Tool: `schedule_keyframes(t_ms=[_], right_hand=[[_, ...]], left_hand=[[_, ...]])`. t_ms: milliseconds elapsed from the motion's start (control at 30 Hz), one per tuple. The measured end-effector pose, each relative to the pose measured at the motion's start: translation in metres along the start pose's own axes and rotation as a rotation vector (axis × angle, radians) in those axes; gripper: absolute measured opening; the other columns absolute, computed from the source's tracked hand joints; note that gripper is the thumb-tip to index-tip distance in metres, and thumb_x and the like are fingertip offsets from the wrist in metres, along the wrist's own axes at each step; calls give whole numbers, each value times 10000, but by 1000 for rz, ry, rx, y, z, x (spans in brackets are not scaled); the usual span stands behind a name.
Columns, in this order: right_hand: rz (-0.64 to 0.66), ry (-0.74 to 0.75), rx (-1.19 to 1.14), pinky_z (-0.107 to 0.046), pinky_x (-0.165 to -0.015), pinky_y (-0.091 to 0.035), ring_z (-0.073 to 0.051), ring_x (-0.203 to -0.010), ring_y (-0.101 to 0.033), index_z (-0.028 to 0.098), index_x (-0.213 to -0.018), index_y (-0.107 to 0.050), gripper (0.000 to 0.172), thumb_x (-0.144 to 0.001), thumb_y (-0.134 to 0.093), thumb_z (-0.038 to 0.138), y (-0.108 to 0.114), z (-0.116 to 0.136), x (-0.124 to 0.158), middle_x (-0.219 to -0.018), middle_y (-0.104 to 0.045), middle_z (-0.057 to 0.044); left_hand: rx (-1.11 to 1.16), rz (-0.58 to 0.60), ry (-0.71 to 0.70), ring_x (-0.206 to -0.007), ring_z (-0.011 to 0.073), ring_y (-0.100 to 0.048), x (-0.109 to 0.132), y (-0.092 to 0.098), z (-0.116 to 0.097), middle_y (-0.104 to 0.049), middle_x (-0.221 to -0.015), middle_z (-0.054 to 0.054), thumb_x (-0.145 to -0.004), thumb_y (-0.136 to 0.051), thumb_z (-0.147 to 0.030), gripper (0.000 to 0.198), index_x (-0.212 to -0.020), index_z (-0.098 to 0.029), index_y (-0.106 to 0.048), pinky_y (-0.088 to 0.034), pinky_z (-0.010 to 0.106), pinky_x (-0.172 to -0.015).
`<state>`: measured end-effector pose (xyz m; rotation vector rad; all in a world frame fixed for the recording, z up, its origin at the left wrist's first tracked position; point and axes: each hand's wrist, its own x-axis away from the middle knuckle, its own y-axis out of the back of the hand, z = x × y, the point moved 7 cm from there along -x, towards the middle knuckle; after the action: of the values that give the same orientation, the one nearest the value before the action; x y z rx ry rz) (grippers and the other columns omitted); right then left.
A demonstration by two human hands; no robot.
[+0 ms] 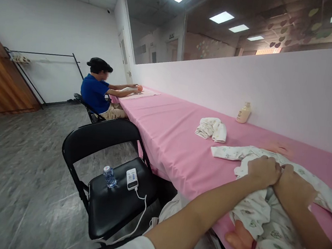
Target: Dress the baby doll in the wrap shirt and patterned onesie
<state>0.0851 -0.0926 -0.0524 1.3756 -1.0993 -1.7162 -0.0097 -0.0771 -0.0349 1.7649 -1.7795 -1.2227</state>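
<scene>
A baby doll lies on the pink-covered table at the lower right, dressed in a white printed romper. Its bare feet stick out of the leg openings towards me, and the sleeves spread to both sides. My left hand is closed on the romper's front at the chest. Right beside it, knuckles touching or nearly so, my right hand also grips the cloth. Both hands hide the fabric between their fingers. Beyond the collar, a skin-coloured part of the doll shows, its shape unclear.
A folded white cloth and a cream-coloured bottle stand farther back on the pink tablecloth. On a black folding chair lie a water bottle and a cabled white device. Another person sits at the far end.
</scene>
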Motion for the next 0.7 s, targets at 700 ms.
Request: schedule_keyframes(t_ms=[700], right_hand=[[307, -197, -439, -250, -630, -478, -199, -675, -654, 85, -919, -684, 410, -886, -337, 300, 6, -4, -75, -660, -671, -118]], left_hand=[[-314, 40, -322, -1174, 205, -469, -50, -4, -14, -571, -1199, 88, -936, -326, -159, 283, -1117, -169, -543, -359, 347, -992]])
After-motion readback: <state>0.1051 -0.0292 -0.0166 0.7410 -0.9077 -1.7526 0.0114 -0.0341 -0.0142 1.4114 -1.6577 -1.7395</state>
